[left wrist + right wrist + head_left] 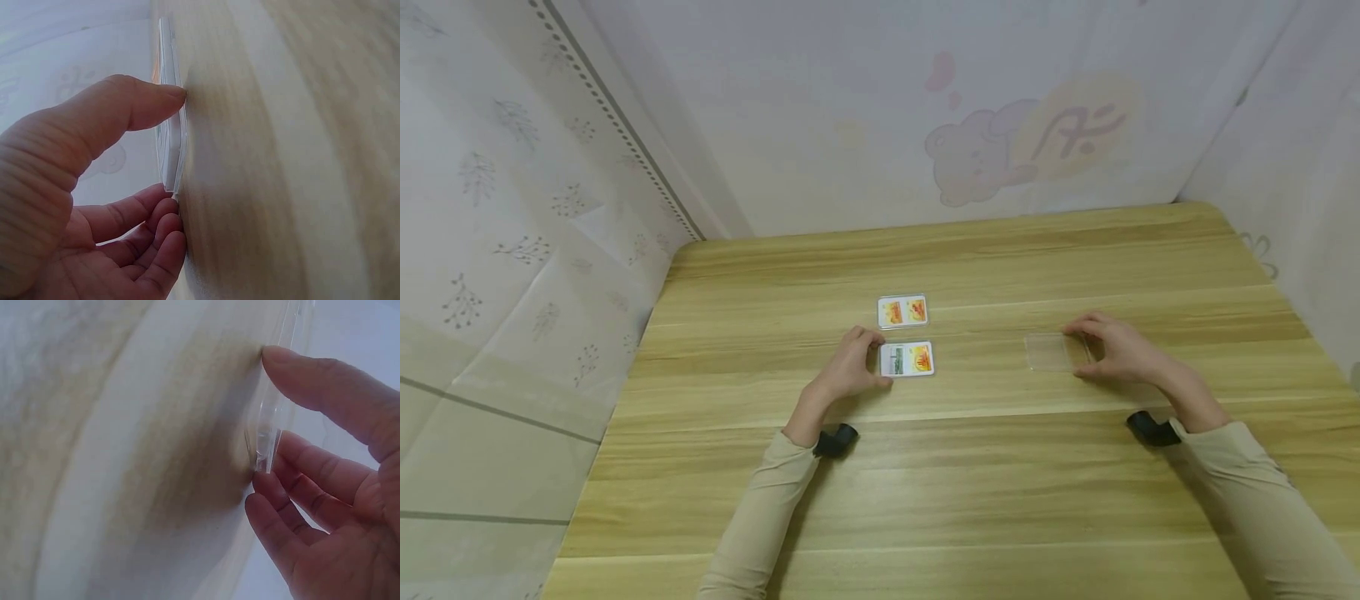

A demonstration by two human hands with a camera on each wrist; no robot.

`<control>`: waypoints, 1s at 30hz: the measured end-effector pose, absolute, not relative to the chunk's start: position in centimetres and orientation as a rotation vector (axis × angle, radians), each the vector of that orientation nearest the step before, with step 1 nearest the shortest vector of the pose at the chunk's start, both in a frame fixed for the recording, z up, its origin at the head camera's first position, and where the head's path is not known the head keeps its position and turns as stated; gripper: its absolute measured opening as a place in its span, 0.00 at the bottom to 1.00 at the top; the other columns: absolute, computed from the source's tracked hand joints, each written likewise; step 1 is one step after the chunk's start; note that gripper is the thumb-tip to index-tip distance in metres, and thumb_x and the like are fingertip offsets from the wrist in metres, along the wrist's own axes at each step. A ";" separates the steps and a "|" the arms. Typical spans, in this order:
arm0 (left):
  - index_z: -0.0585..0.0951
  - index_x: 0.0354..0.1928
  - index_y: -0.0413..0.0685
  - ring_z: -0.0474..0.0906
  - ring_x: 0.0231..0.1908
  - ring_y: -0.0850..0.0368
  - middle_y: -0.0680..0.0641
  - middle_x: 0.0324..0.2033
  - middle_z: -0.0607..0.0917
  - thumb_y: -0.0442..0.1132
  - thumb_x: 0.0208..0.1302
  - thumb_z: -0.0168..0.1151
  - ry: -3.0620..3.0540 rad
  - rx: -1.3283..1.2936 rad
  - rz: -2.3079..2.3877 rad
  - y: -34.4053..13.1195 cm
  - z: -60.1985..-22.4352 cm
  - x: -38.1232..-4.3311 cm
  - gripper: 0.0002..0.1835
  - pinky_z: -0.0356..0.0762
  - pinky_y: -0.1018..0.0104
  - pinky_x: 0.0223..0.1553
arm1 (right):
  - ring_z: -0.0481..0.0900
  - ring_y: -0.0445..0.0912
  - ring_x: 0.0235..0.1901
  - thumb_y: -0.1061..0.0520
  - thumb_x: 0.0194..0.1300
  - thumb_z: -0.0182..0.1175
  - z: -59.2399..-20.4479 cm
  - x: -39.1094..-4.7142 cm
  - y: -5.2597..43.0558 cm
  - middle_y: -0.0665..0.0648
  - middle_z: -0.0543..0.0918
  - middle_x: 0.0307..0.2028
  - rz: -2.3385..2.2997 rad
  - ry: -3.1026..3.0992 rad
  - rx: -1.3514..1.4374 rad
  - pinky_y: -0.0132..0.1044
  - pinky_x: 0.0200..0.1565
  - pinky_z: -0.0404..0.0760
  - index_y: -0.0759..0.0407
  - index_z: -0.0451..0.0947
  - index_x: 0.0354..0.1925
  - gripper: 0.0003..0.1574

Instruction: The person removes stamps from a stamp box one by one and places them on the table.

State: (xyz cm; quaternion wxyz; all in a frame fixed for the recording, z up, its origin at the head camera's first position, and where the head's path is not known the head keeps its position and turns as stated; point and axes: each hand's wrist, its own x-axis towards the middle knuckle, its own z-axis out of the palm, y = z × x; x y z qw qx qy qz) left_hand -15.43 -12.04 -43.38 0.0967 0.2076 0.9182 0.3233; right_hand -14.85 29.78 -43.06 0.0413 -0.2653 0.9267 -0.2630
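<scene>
My left hand [850,365] grips a flat clear case [907,359] by its left end, thumb on the near edge and fingers at the far edge. Inside it are two small pictures on white, one green and grey, the other orange and yellow. In the left wrist view the case [170,140] shows edge-on, close against the tabletop. On the right, my right hand [1120,348] holds a transparent plastic cover [1047,352] by its right end between thumb and fingers. Seen from the right wrist, the cover [269,419] lies close over the wood.
A second flat case [903,311] with two orange pictures lies just beyond the first. Everything rests on a wood-grain table [970,500]. Pale printed curtains [820,117] rise at its back and sides. Black wrist mounts [837,441] protrude beside both cuffs.
</scene>
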 end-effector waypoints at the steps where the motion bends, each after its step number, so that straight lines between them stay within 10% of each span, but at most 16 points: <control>1: 0.73 0.50 0.27 0.68 0.47 0.46 0.38 0.44 0.73 0.33 0.42 0.75 2.717 0.610 0.956 -12.0 -43.4 -15.4 0.32 0.68 0.56 0.53 | 0.72 0.61 0.47 0.64 0.40 0.75 -43.0 -14.9 29.8 0.66 0.75 0.46 -0.807 2.832 -0.810 0.58 0.48 0.69 0.70 0.74 0.50 0.36; 30: 0.73 0.51 0.27 0.68 0.47 0.46 0.38 0.44 0.73 0.33 0.42 0.75 2.713 0.605 0.950 -12.1 -43.3 -15.5 0.32 0.68 0.56 0.54 | 0.73 0.61 0.44 0.60 0.42 0.75 -42.4 -14.9 29.3 0.70 0.75 0.46 -0.759 2.853 -0.857 0.57 0.45 0.71 0.74 0.72 0.52 0.39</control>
